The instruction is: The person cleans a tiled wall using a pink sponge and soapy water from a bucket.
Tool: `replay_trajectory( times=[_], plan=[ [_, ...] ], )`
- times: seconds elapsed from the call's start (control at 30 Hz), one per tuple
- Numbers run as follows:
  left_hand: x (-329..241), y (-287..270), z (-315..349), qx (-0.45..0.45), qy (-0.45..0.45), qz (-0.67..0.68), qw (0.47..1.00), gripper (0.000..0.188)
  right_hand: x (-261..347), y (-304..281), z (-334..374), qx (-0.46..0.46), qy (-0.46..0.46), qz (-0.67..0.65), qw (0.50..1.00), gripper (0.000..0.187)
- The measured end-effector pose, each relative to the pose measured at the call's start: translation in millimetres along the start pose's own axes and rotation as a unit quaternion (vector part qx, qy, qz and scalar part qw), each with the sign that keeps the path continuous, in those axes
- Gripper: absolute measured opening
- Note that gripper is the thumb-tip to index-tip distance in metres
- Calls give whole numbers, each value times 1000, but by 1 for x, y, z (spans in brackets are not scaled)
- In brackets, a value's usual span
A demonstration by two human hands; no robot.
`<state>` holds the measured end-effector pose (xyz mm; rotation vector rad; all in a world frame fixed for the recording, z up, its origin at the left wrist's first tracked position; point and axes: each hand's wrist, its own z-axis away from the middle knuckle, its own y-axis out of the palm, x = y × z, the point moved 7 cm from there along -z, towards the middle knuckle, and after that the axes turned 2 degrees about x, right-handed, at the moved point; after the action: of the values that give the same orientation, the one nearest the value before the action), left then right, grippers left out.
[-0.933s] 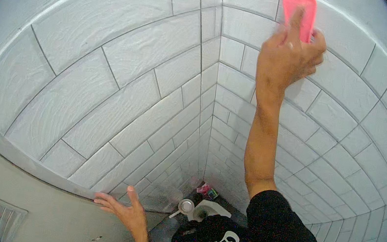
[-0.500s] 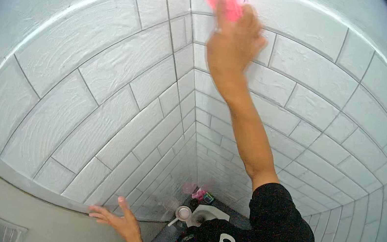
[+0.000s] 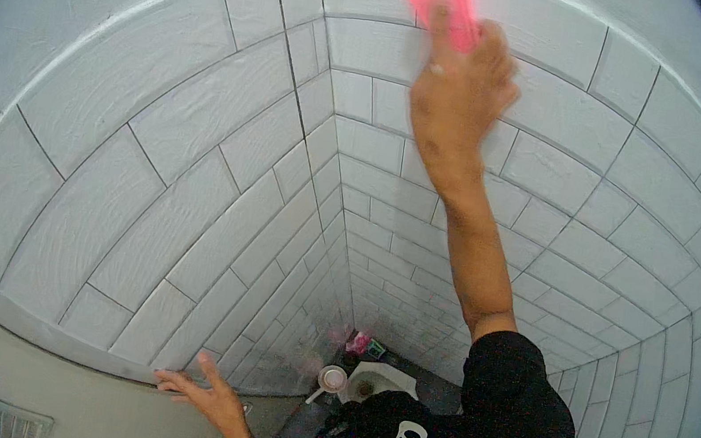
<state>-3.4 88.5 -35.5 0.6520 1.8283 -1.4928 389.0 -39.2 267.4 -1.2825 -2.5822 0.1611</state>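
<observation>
High on the white tiled wall, just right of the corner, my right hand [image 3: 463, 100] grips a pink hand scrubber [image 3: 445, 8]. One finger stretches along the back of the scrubber, and its other side is hidden against the tiles. Motion blurs the scrubber a little, so I cannot tell bristles from sponge. Down at the lower left, my left hand [image 3: 208, 393] is empty, its fingers spread beside the lower edge of the left tiled wall [image 3: 127, 277]. Whether the fingertips press on that edge I cannot tell.
Far below in the corner sits a squat toilet [image 3: 382, 378], with a light dipper [image 3: 331, 380] beside it. Behind lie a pink packet [image 3: 358, 342] and a small green item [image 3: 376, 348]. A grey door [image 3: 109, 405] with a vent borders the lower left.
My right hand and the scrubber have shifted right along the upper wall, away from the corner. My left hand has moved slightly left, its fingers still apart. The view has shifted a little.
</observation>
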Motion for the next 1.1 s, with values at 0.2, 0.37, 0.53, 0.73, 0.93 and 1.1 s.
replay_trajectory(
  times=[0.2, 0.37, 0.53, 0.73, 0.93, 1.1],
  plan=[
    [-6, 15, 5, -58, 50, -12, 997, 105, -85, -67, -11, -156, 46, 21, 986, 50],
    [-7, 7, 5, -19, 45, 19, 999, 101, -32, -23, -5, -120, -17, -28, 992, 53],
    [-12, -2, 6, -15, 56, 42, 997, 98, 49, 32, -2, -1, -44, -97, 994, 49],
    [-15, -5, 10, -2, 50, 65, 997, 93, 105, 55, -34, 6, -15, -210, 978, 46],
    [-12, -12, 11, 21, 14, 89, 996, 90, 94, 81, 40, 46, -3, -236, 971, 55],
    [-3, -10, 8, -10, 44, 71, 996, 92, 68, 114, 166, 134, 9, -260, 956, 56]
  ],
)
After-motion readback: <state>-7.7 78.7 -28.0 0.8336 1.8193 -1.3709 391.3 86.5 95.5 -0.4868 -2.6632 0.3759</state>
